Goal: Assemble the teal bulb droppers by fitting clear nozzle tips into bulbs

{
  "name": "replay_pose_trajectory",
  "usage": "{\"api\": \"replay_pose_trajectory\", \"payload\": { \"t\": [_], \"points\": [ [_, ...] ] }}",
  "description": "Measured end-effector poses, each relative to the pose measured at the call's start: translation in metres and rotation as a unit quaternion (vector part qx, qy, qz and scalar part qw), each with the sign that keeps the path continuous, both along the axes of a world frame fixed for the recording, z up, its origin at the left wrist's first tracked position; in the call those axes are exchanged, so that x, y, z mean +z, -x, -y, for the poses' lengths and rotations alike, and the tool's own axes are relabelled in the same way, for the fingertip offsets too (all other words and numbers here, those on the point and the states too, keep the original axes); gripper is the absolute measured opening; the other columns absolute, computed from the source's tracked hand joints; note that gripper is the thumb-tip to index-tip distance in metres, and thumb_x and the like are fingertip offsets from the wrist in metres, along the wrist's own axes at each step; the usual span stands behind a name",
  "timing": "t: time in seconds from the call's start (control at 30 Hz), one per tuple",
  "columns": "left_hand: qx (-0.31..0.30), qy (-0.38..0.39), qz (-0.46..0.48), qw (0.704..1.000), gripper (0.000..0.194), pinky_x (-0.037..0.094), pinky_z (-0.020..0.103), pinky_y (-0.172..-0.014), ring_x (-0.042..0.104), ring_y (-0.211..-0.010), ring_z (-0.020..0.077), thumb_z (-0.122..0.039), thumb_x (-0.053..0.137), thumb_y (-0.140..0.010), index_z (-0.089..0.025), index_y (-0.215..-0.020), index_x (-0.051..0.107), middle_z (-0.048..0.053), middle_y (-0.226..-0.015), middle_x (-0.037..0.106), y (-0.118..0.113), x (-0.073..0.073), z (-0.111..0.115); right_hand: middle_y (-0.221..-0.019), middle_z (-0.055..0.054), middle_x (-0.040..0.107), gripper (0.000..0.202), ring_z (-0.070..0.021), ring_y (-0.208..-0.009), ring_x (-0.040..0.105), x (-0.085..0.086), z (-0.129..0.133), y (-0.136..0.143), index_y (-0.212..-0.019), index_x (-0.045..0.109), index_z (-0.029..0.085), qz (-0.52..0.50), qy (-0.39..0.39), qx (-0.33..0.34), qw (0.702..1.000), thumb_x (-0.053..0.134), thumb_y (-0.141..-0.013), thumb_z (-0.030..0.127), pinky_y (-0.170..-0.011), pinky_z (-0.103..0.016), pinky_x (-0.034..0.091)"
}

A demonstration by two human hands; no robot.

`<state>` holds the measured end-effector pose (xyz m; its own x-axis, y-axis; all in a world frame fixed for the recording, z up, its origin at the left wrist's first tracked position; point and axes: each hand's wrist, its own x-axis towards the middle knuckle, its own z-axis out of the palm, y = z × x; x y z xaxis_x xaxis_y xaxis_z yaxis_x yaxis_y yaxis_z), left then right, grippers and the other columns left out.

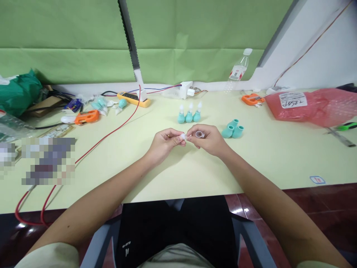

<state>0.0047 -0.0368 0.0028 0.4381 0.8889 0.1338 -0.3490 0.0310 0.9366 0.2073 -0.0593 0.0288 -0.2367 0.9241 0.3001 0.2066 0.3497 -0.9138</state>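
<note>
Over the middle of the table, my left hand pinches a small translucent white plastic piece between thumb and fingers. My right hand meets it, its thumb and forefinger closed at the other side of that piece. A clear, round-mouthed cap is tucked in the curled fingers of my right hand. Just behind my hands, three teal rubber bulbs with white nozzles stand in a row. To the right of my right hand, three teal bulbs without nozzles sit together, their round openings showing.
At the back left lie a yellow power strip, an orange tool and a green bag. A red cable crosses the left side. A plastic bottle, another orange tool and a red plastic package are at the right.
</note>
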Motion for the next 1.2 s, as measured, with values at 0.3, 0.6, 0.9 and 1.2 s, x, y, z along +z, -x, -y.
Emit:
{"api": "replay_pose_trajectory", "payload": {
  "t": [0.3,0.6,0.9,1.2],
  "points": [
    [0.016,-0.037,-0.036,0.999,0.033,0.056,0.034,-0.081,0.071,-0.075,0.0165,-0.039,0.090,-0.074,-0.014,-0.091,0.077,0.007,-0.082,0.076,0.002,0.000,-0.001,-0.060,0.003,0.055,0.018,-0.0114,-0.054,0.045,0.001,0.002,-0.002,-0.083,0.075,0.021,0.048,-0.050,-0.015,0.997,0.076,-0.087,0.040,-0.053,-0.029,0.033],
    [0.037,-0.069,-0.077,0.994,0.034,0.057,0.034,-0.080,0.072,-0.074,0.0170,-0.041,0.090,-0.074,-0.013,-0.090,0.077,0.006,-0.079,0.076,0.004,0.007,0.002,-0.055,0.005,0.051,0.025,-0.0095,-0.045,0.047,0.004,0.003,0.000,-0.083,0.072,0.019,0.030,0.027,-0.007,0.999,0.078,-0.085,0.043,-0.045,-0.025,0.033],
    [0.027,-0.063,-0.063,0.996,0.032,0.060,0.034,-0.080,0.074,-0.073,0.0169,-0.038,0.091,-0.073,-0.013,-0.088,0.076,0.007,-0.083,0.078,0.003,0.003,0.000,-0.062,0.003,0.060,0.037,-0.0093,-0.044,0.052,0.005,0.000,0.002,-0.081,0.068,0.016,-0.052,0.101,0.032,0.993,0.087,-0.074,0.047,-0.042,-0.025,0.040],
    [0.016,-0.061,-0.043,0.997,0.032,0.060,0.034,-0.079,0.074,-0.073,0.0168,-0.036,0.091,-0.074,-0.013,-0.089,0.076,0.006,-0.082,0.078,0.002,0.001,-0.001,-0.067,0.002,0.064,0.039,-0.0094,-0.044,0.055,0.000,-0.003,-0.001,-0.092,0.069,0.016,-0.084,0.114,0.066,0.988,0.089,-0.075,0.045,-0.041,-0.025,0.042]
  ]
}}
